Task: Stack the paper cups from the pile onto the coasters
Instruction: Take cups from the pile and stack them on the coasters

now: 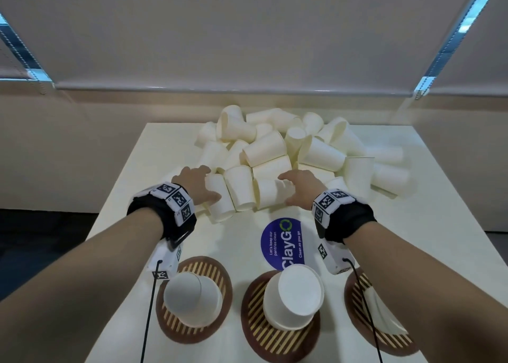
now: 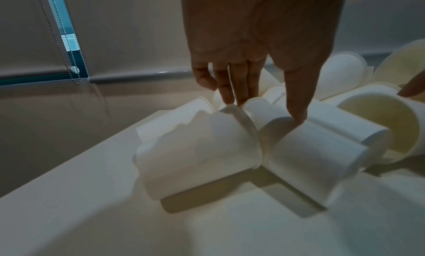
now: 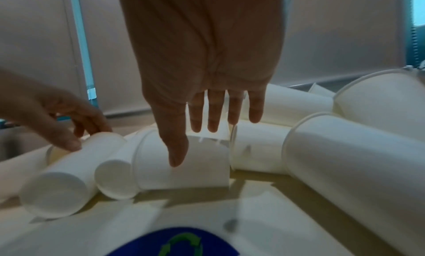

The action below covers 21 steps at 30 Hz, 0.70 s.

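Note:
A pile of white paper cups (image 1: 280,148) lies on its sides at the back of the cream table (image 1: 371,233). My left hand (image 1: 209,184) reaches onto the pile's near left edge, with thumb and straight fingers touching a lying cup (image 1: 220,203) near its rim end. My right hand (image 1: 286,191) hovers with straight fingers just over another lying cup (image 3: 184,169), holding nothing. Three round slatted coasters sit in front. The left coaster (image 1: 214,263) and middle coaster (image 1: 255,332) each carry upside-down cups. The right coaster (image 1: 357,294) holds a cup partly hidden by my forearm.
A blue round ClayGO sticker (image 1: 283,241) lies on the table between the pile and the coasters. Black cables hang from both wrist cameras over the coasters. Lowered roller blinds and a wall stand behind the table. The table's left edge runs close to the left hand.

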Each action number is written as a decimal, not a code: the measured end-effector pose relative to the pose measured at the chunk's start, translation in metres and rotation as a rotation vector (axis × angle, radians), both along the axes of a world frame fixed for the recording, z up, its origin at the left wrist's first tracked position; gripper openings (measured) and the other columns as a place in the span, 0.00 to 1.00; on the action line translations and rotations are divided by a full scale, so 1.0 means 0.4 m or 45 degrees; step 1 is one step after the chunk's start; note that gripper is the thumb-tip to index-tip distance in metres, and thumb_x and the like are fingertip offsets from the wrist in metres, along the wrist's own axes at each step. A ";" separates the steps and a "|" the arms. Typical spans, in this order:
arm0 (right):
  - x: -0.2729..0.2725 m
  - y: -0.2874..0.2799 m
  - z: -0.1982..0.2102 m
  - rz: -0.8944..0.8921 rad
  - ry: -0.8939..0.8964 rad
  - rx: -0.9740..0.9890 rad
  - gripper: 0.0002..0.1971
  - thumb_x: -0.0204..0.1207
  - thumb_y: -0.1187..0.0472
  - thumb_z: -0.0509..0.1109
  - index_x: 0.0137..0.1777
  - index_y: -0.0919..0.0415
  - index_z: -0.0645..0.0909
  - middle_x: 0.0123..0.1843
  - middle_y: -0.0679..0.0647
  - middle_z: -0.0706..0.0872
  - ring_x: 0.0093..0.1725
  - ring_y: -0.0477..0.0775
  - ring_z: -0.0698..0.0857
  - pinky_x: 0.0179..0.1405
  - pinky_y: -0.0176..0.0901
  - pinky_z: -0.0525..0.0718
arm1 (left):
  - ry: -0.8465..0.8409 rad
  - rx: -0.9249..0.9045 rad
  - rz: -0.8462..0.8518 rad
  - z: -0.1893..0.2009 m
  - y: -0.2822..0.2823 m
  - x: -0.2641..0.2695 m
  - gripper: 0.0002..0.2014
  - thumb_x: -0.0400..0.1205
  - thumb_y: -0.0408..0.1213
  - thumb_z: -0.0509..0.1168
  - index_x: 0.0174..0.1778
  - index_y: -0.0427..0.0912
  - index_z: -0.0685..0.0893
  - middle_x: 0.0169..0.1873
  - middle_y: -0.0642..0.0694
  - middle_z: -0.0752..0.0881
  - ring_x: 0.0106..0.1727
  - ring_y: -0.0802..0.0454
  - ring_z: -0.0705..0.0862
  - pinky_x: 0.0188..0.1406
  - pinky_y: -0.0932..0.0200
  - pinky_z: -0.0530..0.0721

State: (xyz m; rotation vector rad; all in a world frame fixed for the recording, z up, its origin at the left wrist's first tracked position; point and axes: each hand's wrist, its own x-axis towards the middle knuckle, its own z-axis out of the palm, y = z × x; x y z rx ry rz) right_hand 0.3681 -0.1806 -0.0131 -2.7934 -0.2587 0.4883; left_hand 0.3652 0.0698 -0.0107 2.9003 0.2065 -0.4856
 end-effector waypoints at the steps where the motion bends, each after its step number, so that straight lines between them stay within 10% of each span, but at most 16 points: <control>1: -0.001 0.005 -0.006 0.046 -0.016 -0.058 0.33 0.73 0.61 0.72 0.77 0.52 0.66 0.78 0.52 0.69 0.77 0.56 0.65 0.74 0.52 0.70 | -0.009 0.009 0.011 -0.001 0.000 -0.002 0.32 0.72 0.54 0.72 0.70 0.50 0.71 0.62 0.40 0.78 0.62 0.40 0.78 0.61 0.48 0.77; 8: -0.020 0.036 -0.038 0.137 -0.105 -0.292 0.36 0.71 0.50 0.74 0.76 0.58 0.64 0.74 0.56 0.68 0.74 0.59 0.67 0.70 0.51 0.69 | -0.097 -0.260 0.062 0.012 -0.022 -0.019 0.11 0.74 0.45 0.72 0.47 0.47 0.80 0.46 0.50 0.82 0.55 0.46 0.81 0.57 0.53 0.77; 11: -0.039 0.047 -0.043 0.101 -0.034 -0.297 0.33 0.70 0.52 0.74 0.72 0.59 0.66 0.70 0.56 0.74 0.70 0.59 0.73 0.65 0.48 0.72 | -0.119 -0.416 0.056 0.041 -0.028 -0.034 0.07 0.76 0.41 0.70 0.39 0.46 0.78 0.35 0.53 0.79 0.47 0.49 0.80 0.40 0.63 0.77; 16: -0.071 0.044 -0.015 -0.023 0.104 -0.057 0.32 0.66 0.52 0.77 0.65 0.60 0.68 0.56 0.57 0.82 0.50 0.57 0.81 0.44 0.44 0.77 | -0.237 -0.521 0.125 0.103 -0.024 -0.053 0.06 0.80 0.40 0.66 0.46 0.41 0.78 0.45 0.47 0.79 0.48 0.49 0.76 0.39 0.60 0.72; 21: -0.091 0.003 0.066 -0.162 0.028 0.310 0.32 0.63 0.51 0.79 0.64 0.60 0.71 0.55 0.54 0.81 0.52 0.55 0.80 0.52 0.47 0.81 | -0.311 -0.801 0.430 0.148 -0.011 -0.070 0.09 0.82 0.42 0.62 0.50 0.40 0.76 0.53 0.41 0.80 0.53 0.41 0.81 0.50 0.48 0.83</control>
